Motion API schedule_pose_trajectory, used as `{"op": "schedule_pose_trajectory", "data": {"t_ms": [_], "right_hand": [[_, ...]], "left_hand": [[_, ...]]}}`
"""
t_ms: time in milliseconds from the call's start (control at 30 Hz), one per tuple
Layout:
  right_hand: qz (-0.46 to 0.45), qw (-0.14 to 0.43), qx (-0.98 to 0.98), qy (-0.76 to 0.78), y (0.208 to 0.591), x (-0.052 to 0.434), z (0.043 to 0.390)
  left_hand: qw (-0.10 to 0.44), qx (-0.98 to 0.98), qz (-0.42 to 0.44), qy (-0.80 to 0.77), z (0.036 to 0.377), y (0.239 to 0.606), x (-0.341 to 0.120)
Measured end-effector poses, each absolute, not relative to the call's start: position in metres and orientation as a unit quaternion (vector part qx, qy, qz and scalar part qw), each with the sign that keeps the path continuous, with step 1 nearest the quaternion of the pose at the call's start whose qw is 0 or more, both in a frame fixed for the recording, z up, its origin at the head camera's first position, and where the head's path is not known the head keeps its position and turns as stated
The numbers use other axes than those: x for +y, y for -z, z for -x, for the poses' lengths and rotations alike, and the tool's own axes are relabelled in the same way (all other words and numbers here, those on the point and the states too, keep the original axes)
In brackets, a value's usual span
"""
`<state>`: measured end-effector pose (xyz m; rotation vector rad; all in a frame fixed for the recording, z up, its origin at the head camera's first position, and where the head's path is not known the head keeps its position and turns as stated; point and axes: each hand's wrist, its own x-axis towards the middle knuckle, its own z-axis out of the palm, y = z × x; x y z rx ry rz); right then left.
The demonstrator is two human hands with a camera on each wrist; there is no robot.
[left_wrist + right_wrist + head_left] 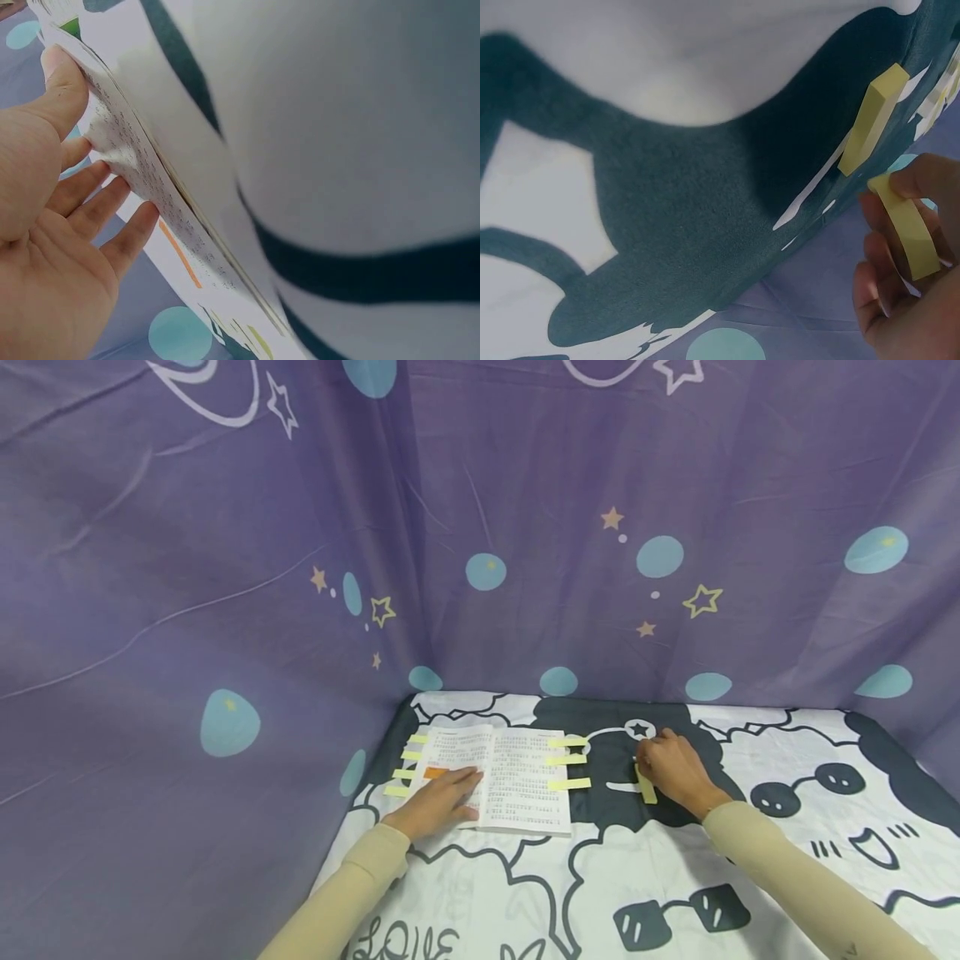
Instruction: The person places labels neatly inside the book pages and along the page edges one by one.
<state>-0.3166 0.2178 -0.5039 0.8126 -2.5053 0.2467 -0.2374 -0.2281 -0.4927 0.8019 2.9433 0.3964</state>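
**Open book under the left hand, sticky strip pinched in the right**

Just beyond the left hand point(438, 802), four yellow tabs point(405, 772) stick out from the outer edge of the book's left page, and an orange mark point(436, 772) sits on that page beside the fingertips. Between the two hands, three more yellow tabs point(567, 762) jut from the right page's edge. Nothing lies across the gap between the hands.

The book point(498, 777) lies open and flat, both pages dense with small printed text. The left hand rests on its left page with fingers stretched out and relaxed; the wrist view shows the thumb point(64, 86) and fingers touching the page's surface. Well to the right, the right hand point(675, 768) pinches a narrow yellow sticky strip point(907, 225) between thumb and fingers, the strip bent in a curve. Just beside that hand, a small yellow pad of strips point(871, 120) lies on the cloth.

The worktop is covered with a white and dark cloth point(675, 877) printed with cartoon shapes. Behind and to the left hangs a purple curtain point(225, 568) with blue dots and stars.
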Motion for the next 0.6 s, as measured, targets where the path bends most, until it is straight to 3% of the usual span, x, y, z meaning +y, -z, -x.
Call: {"op": "schedule_pose_trajectory", "data": {"t_ms": [233, 600], "right_hand": [[-0.307, 0.272, -0.905, -0.113, 0.5038, 0.2172, 0.3154], [-0.323, 0.261, -0.902, -0.122, 0.5062, 0.2102, 0.3110]], "left_hand": [[0.033, 0.956, -0.260, -0.130, 0.2372, 0.4919, -0.2277], [0.027, 0.956, -0.263, -0.125, 0.2361, 0.4910, -0.2268]]}}
